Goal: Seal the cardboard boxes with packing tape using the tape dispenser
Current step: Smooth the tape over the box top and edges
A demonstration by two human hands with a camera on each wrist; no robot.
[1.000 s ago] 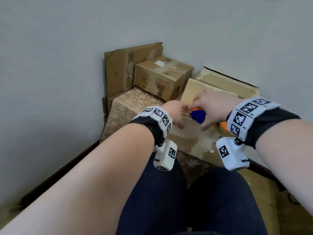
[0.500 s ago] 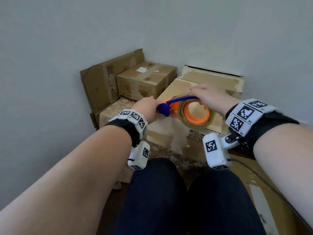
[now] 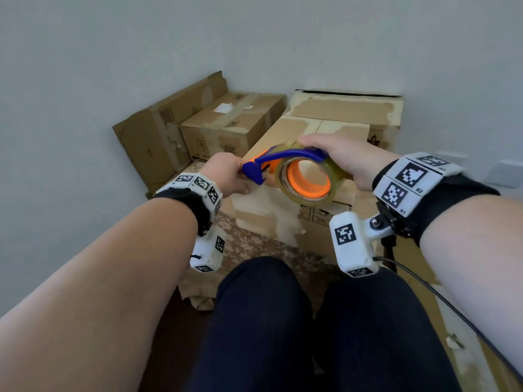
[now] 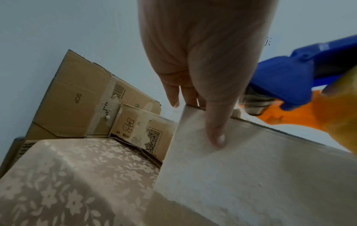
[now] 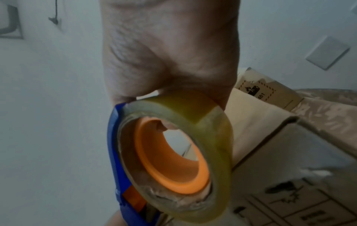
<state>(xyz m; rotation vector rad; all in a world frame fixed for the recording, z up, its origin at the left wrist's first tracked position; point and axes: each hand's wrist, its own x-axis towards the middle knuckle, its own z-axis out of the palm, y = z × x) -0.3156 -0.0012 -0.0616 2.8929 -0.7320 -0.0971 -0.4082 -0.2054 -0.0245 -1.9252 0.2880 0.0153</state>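
Note:
The tape dispenser (image 3: 305, 179) has a blue frame, an orange core and a roll of clear yellowish tape. My right hand (image 3: 339, 161) grips it from above, fingers curled over the roll (image 5: 173, 152), holding it just above the near edge of the closed cardboard box (image 3: 319, 128). The dispenser's blue nose (image 4: 286, 79) points left at my left hand (image 3: 229, 176). That hand holds the box's near-left top corner, thumb (image 4: 216, 130) pressed on the pale front face (image 4: 251, 183), fingers over the top edge. Whether tape lies under the thumb cannot be told.
A smaller taped box (image 3: 235, 120) and a flattened carton (image 3: 158, 142) stand at the back left against the wall. A larger box (image 3: 345, 108) sits behind the near one. All rest on a floral cloth (image 3: 249, 244). My knees (image 3: 283, 321) are below, with a cable (image 3: 452, 301) at the right.
Over the last second my right hand drew the dispenser toward me and turned it, so the roll's open side faces up. The left hand stayed at the box corner.

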